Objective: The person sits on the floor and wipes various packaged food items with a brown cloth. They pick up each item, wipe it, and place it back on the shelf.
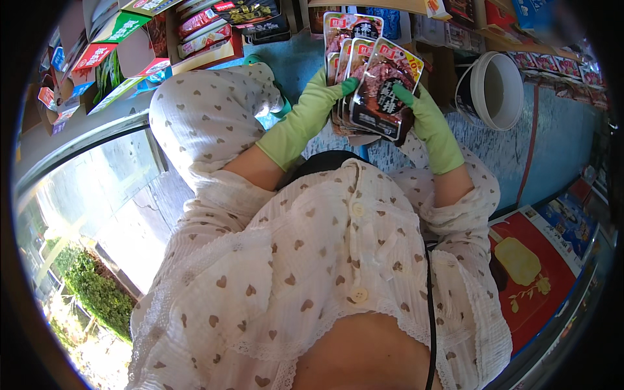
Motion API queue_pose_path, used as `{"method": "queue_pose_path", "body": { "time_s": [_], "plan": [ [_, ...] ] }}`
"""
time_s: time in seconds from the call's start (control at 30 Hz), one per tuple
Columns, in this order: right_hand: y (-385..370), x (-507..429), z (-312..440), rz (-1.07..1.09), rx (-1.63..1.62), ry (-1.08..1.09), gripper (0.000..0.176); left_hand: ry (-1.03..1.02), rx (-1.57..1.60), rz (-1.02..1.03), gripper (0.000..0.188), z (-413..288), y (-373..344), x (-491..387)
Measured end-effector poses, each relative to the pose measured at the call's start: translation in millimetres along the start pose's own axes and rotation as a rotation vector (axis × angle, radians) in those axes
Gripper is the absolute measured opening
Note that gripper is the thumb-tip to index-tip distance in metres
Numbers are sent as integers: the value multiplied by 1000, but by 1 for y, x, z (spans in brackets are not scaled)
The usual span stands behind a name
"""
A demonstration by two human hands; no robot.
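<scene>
Several glossy snack packets (382,92) are fanned out between my two hands, above my lap. My left hand (324,100), in a green rubber glove, grips their left side with the thumb on top. On the right side, my right hand (420,105) wears a matching glove and holds the front packet, its thumb pressed on the printed face. The packets overlap, red and dark with pictures of meat and printed writing. Another similar packet (341,29) stands out at the back of the bunch. The fingers under the packets are mostly hidden.
A white plastic bucket (489,90) stands on the blue floor to the right. Open cartons of packaged snacks (204,29) line the far left, with more packets (560,68) at the far right. A red printed box (536,292) lies near my right side. Glass is at the left.
</scene>
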State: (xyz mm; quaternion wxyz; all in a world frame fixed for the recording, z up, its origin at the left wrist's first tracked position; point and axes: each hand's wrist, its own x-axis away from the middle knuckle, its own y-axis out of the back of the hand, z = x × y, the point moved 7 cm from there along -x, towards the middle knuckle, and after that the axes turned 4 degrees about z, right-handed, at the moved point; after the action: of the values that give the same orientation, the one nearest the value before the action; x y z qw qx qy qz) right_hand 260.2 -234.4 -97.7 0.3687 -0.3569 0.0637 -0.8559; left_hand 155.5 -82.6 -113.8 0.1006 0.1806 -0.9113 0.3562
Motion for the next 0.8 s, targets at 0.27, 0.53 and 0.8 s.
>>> {"method": "queue_pose_path", "body": {
  "time_s": [0.27,0.53,0.8],
  "plan": [
    [5,0,-2,49,-133,61,50,159,379,3,31,4,-3,2],
    [9,-1,-2,47,-218,123,49,174,207,6,34,0,-1,-1],
    [12,-6,-1,-87,9,153,54,288,189,7,40,13,-9,6]
  ]
}}
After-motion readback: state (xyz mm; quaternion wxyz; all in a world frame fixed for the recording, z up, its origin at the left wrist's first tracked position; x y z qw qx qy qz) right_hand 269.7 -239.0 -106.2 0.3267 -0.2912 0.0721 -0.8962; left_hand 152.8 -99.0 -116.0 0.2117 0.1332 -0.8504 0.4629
